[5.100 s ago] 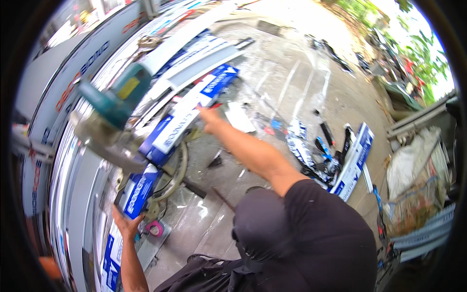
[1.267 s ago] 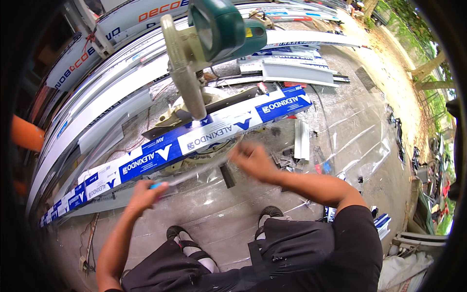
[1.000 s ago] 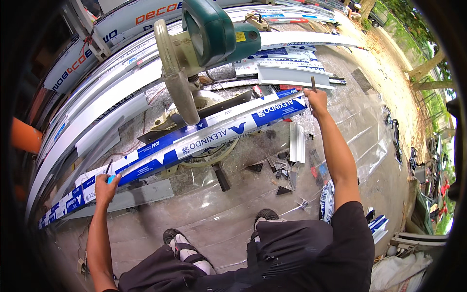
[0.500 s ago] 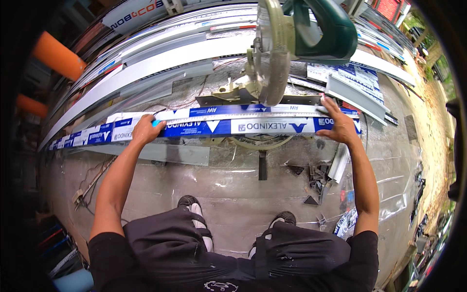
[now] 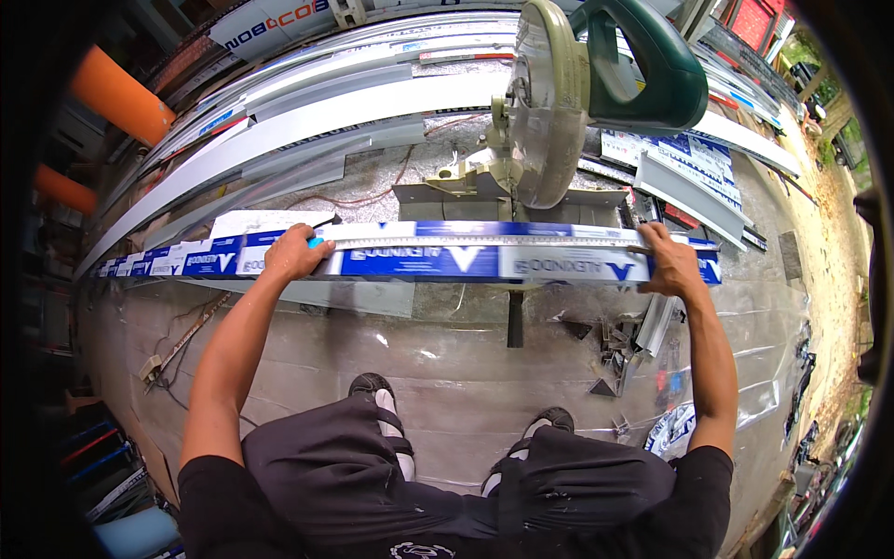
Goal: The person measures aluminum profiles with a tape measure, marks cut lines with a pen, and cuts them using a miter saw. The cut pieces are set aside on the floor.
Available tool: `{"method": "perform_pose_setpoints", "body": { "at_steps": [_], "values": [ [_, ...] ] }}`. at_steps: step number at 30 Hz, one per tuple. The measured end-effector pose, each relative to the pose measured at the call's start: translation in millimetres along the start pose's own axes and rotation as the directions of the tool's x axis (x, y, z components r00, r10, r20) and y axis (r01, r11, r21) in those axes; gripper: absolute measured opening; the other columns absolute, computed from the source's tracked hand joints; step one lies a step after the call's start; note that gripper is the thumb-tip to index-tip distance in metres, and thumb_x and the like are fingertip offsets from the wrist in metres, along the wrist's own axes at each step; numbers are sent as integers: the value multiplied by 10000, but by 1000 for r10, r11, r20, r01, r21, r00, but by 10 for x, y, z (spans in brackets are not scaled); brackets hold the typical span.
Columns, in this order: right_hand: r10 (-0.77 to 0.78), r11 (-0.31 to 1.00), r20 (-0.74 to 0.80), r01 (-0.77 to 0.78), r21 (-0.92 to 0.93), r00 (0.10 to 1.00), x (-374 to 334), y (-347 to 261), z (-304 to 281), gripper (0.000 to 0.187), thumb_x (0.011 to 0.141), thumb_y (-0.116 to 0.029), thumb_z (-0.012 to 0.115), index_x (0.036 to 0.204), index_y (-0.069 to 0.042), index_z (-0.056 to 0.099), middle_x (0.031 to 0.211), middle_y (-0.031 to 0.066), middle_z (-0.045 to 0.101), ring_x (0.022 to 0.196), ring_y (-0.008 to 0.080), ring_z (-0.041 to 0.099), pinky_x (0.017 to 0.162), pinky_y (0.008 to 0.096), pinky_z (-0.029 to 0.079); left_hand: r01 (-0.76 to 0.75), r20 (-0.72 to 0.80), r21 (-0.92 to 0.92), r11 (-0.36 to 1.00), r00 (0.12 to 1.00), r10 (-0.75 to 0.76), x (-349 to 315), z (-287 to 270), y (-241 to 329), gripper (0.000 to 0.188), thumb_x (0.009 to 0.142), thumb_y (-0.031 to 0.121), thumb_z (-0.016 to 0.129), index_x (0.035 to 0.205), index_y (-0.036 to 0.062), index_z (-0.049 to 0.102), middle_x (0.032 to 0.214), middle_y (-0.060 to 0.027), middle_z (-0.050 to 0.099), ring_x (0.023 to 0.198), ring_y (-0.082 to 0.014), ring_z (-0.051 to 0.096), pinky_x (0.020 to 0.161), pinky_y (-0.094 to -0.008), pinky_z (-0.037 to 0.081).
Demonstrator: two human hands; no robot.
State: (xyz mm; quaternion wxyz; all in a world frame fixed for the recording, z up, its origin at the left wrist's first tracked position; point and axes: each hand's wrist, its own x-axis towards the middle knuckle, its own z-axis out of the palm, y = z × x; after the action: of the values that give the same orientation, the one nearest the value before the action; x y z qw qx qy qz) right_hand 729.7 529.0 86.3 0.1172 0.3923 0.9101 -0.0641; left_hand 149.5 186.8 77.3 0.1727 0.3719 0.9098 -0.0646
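A long metal profile (image 5: 447,261) wrapped in blue and white film lies across the floor in front of a mitre saw (image 5: 596,84). A tape measure blade (image 5: 484,239) is stretched along the profile's top edge. My left hand (image 5: 293,253) grips the tape measure's blue case on the profile, left of the saw. My right hand (image 5: 669,265) pins the tape's free end near the profile's right end. The saw's round blade guard and green handle hang raised above the middle of the profile.
Long grey and white metal profiles (image 5: 307,112) lie stacked behind the saw. Offcuts and scraps (image 5: 619,349) litter the concrete floor at the right. A cable (image 5: 186,335) runs along the floor at the left. My two feet (image 5: 382,391) stand below the profile.
Earlier I swung the profile round with both hands. It now lies level before the saw, both hands rest on it, and the tape is stretched between them.
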Motion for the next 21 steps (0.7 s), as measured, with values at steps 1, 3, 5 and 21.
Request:
{"method": "perform_pose_setpoints", "body": {
  "at_steps": [1, 3, 5, 21],
  "values": [
    [1, 1000, -38, -1, 7, 999, -85, 130, 18, 1124, 469, -257, 974, 1463, -181, 455, 1426, 68, 554, 1076, 392, 699, 884, 472, 592, 59, -11, 17, 998, 998, -58, -26, 0, -51, 700, 901, 624, 674, 1323, 66, 672, 1387, -148, 654, 1273, -353, 629, 1036, -481, 509],
    [45, 999, -70, -44, 17, 996, -212, 419, 56, 1127, 458, -212, 958, 1463, -173, 452, 1453, 62, 535, 1111, 379, 690, 899, 467, 593, 81, -74, 6, 997, 994, -80, -79, 2, -189, 686, 901, 624, 673, 1311, 73, 676, 1358, -165, 669, 1253, -360, 639, 1025, -481, 515],
    [171, 984, -27, -169, 47, 985, -305, 662, 129, 1174, 424, -135, 963, 1477, -162, 444, 1516, 60, 490, 1202, 379, 651, 959, 465, 582, 9, -107, -3, 1000, 994, -9, -108, 34, -297, 615, 913, 600, 669, 1235, 77, 698, 1315, -166, 679, 1211, -365, 653, 985, -478, 527],
    [218, 968, -64, -208, 140, 974, -521, 805, 356, 1175, 582, -109, 937, 1604, -159, 359, 1669, 152, 342, 1417, 376, 500, 1147, 431, 482, -284, -159, -75, 956, 950, 270, -327, 101, 1034, 505, 905, 502, 698, 1102, 38, 732, 1124, -207, 729, 1044, -414, 692, 906, -492, 523]
  ]
}}
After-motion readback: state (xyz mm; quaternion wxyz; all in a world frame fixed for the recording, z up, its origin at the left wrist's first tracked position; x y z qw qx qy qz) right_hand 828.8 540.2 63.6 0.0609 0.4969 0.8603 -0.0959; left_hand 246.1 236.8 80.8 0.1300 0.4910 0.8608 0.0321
